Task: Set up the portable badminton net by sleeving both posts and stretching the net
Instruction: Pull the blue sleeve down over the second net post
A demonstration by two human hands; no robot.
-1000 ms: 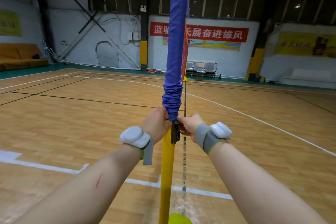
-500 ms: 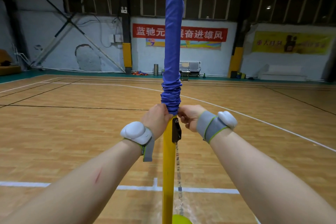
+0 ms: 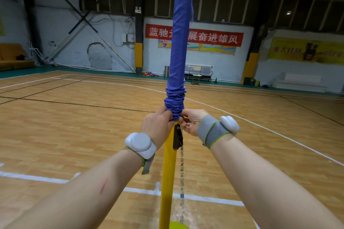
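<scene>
The left hand (image 3: 158, 124) is seen curled tight around the bunched hem of the blue fabric net sleeve (image 3: 181, 42). At centre, the sleeve is drawn over the upright yellow metal post (image 3: 168, 173), gathered in folds just above the bare yellow length. A black strap tab (image 3: 177, 136) is hung beside the post. On the right, the same hem is pinched by the right hand (image 3: 191, 121).

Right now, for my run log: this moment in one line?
step: sleeving post | left hand: grips sleeve end | right hand: grips sleeve end | sleeve: bunched above hands | post: bare below
</scene>
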